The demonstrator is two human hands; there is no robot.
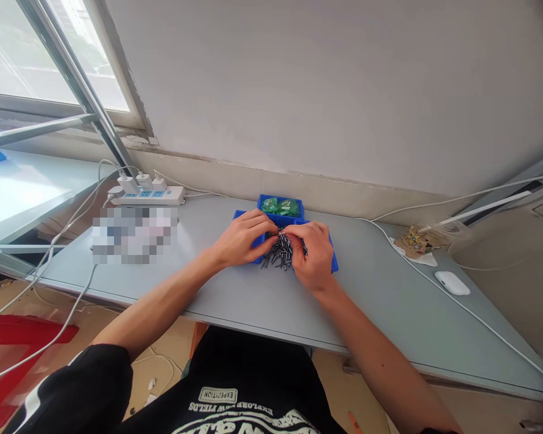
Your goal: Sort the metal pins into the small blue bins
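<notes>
Head view: nearest, the shirt (pixel 235 404) reads "EXPEDITION", upside down. Beyond it both hands meet over the blue tray (pixel 332 260); left hand (pixel 242 240) and right hand (pixel 311 253) pinch into the dark pins (pixel 280 252), fingertips hiding exactly what's gripped. Behind the tray, a bin (pixel 280 208) of green parts, blurred.

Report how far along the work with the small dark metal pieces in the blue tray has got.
Done: nothing visibly set apart; the further blue bin holds only green parts. In hand: left hand and right hand meet over the dark metal pieces, fingertips pinching something tiny. Left: the pile in the near blue tray looks mostly unsorted.
</notes>
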